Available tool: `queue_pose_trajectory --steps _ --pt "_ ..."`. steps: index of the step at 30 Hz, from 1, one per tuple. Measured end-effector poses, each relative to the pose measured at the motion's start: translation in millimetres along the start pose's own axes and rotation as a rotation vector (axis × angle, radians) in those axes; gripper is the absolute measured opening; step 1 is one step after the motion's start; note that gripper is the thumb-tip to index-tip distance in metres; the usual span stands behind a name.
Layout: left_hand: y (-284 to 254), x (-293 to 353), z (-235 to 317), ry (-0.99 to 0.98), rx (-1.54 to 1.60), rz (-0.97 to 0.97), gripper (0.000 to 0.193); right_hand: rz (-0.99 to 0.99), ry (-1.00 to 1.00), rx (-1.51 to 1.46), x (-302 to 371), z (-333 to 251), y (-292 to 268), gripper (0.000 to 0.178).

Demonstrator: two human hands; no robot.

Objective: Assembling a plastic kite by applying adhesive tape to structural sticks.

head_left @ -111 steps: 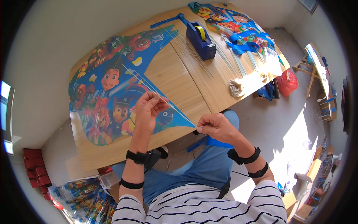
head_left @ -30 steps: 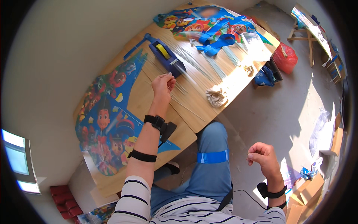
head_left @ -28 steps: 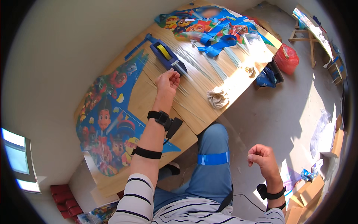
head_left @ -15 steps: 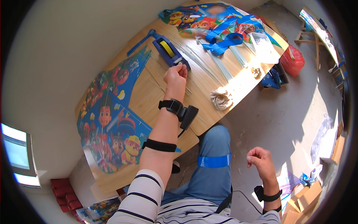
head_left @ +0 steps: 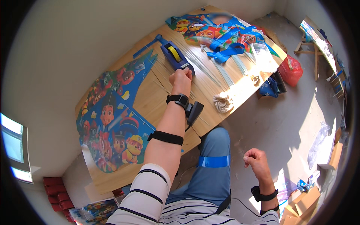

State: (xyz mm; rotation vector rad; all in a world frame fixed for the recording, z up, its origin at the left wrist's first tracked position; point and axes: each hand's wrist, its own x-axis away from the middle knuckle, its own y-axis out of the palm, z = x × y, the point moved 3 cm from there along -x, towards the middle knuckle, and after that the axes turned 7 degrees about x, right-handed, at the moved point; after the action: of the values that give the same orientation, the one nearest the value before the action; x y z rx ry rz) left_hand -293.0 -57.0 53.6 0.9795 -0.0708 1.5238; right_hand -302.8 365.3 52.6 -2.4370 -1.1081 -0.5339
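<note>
My left hand (head_left: 180,77) reaches over the wooden table, its fingers pinched at the front end of a dark blue tape dispenser (head_left: 182,66) with a yellow core. What the fingertips hold, if anything, is too small to make out. Left of that arm lies a large blue kite sheet (head_left: 123,108) with cartoon figures, thin rods along it. My right hand (head_left: 257,162) hangs over the floor beside my knee, thumb and forefinger drawn together and the other fingers curled. I cannot make out anything between them.
Thin pale rods (head_left: 204,65) lie right of the dispenser. A second cartoon sheet (head_left: 202,28), blue ribbon (head_left: 228,52), a clear plastic box (head_left: 263,58) and a crumpled cloth (head_left: 223,103) are farther along. A red bag (head_left: 290,71) and opened cardboard (head_left: 305,202) stand on the floor.
The view has shifted slightly. My left hand remains at the dispenser's front end, with its fingers lower over it. My right hand keeps its curled pose.
</note>
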Motion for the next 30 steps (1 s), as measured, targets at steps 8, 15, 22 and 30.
queue_pose_trajectory --steps 8,15,22,30 --pt "-5.8 -7.2 -12.7 0.008 0.048 -0.056 0.012 0.027 0.025 0.013 -0.5 3.8 -0.3 0.004" --pt "-27.9 5.1 -6.5 -0.213 0.12 -0.245 0.023 0.1 0.053 0.066 8.1 23.9 -9.3 0.006" --pt "-54.8 85.1 75.9 -0.22 0.151 -0.856 0.02 0.085 -0.017 0.096 16.8 36.2 0.2 0.007" --pt "-127.6 161.1 162.7 -0.044 0.181 -1.087 0.006 -0.027 -0.111 0.104 31.5 15.6 27.5 0.006"
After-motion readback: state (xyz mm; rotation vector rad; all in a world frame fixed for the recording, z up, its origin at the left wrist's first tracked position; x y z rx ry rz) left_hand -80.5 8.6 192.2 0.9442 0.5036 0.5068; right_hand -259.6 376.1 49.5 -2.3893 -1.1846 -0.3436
